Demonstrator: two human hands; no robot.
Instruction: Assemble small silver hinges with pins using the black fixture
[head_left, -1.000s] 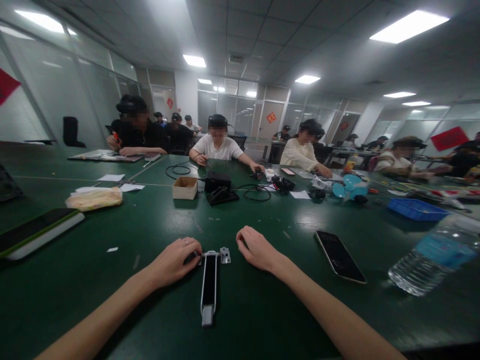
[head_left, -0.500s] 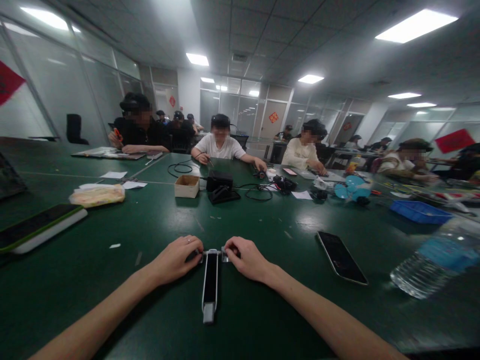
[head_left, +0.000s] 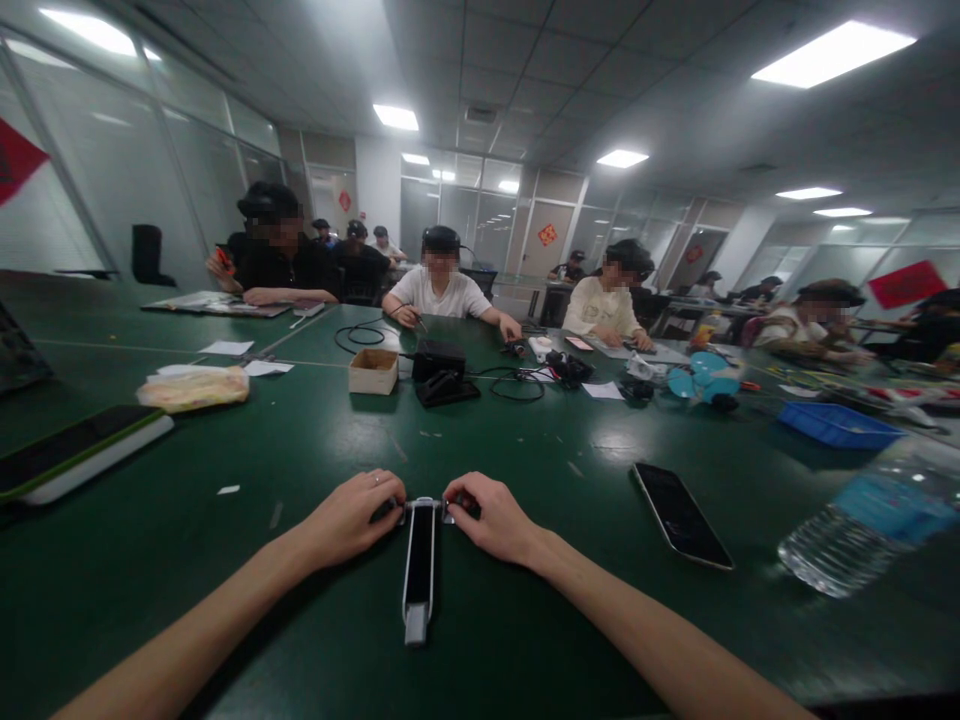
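A long narrow device (head_left: 419, 560) with a white frame, a black strip down its middle and a light grey block at its near end lies on the green table in front of me. Small shiny pieces stick out on either side of its far end. My left hand (head_left: 360, 515) is closed, thumb and fingers pinching the left side piece. On the other side, my right hand (head_left: 491, 515) pinches the right side piece (head_left: 448, 513), its fingers curled. Both pieces are largely hidden by my fingers, and their exact kind cannot be made out.
To the right lie a phone (head_left: 681, 515) and a water bottle (head_left: 855, 530). A blue tray (head_left: 838, 425) sits behind them. A green-edged device (head_left: 82, 455) is at the left. Farther back are a small box (head_left: 373, 372), cables and people seated opposite.
My right hand has moved very slightly at the right side piece, covering more of it. My left hand and the device stay almost still. Across the table, a person's hand has shifted.
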